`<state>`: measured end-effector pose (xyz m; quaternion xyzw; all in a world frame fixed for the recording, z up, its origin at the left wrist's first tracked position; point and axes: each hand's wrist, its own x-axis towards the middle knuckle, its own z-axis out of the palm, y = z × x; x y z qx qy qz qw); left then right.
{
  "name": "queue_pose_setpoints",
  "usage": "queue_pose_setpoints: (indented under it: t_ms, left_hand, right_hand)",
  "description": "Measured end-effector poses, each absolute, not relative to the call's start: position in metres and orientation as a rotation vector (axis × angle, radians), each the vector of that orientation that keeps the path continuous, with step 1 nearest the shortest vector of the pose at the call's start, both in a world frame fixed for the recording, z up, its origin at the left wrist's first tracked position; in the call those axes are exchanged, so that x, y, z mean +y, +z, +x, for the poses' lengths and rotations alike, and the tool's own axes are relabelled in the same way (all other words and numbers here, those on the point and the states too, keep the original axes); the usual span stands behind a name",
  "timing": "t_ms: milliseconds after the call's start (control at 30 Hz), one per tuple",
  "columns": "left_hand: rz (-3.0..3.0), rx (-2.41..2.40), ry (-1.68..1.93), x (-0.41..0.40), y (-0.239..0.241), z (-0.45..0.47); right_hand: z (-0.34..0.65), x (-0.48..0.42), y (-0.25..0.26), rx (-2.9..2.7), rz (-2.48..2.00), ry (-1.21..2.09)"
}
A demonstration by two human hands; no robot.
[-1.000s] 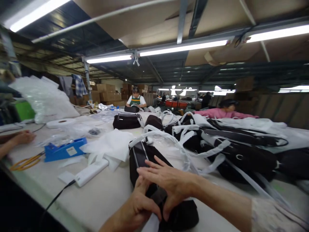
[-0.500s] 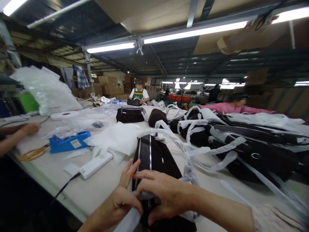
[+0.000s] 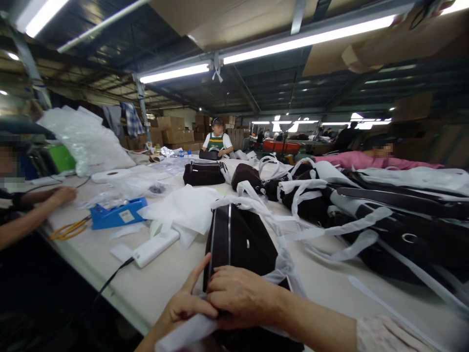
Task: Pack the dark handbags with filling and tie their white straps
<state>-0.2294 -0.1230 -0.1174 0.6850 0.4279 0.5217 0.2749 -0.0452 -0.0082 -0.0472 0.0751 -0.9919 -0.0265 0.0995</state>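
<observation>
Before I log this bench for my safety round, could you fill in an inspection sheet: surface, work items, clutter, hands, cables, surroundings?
Surface: pale table, crowded at the right.
Work items: dark bag with a silver zip; white strip at its near end.
Clutter: blue dispenser, yellow-handled scissors, white sheets.
Hands: left hand touches the strip; right hand curls over the bag's near end, its grip hidden.
Cables: dark cable runs from a white block toward the table's left edge.
Surroundings: person in a green apron, person in pink, cardboard boxes behind.
</observation>
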Motion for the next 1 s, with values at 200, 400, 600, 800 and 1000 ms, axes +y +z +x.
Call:
queue_pose_setpoints:
  t_ms: [200,400,600,800,1000]
  left_hand:
    - [1.573,1.653,1.714,-0.155,-0.138,-0.225]
    - [1.138,1.592,1.730,-0.155,-0.111,-0.192]
    - [0.990,1.561,1.828,-0.151,-0.113,-0.181]
    - [1.025,1.314,1.763,-0.156,-0.117,-0.199]
    - [1.145,1.508,1.683,-0.141,-0.114,-0.209]
  right_hand:
    - [-0.051,-0.007,-0.047,-2.947,0.090,-0.099]
    - [-0.060,-0.026,-0.040,-3.037,-0.043,-0.090]
    - [-0.062,-0.019,-0.042,-3.008,-0.104,-0.001]
    - [-0.062,-0.006,-0.049,-2.952,-0.088,0.185]
    - [-0.063,-0.007,-0.041,-2.997,-0.087,0.144]
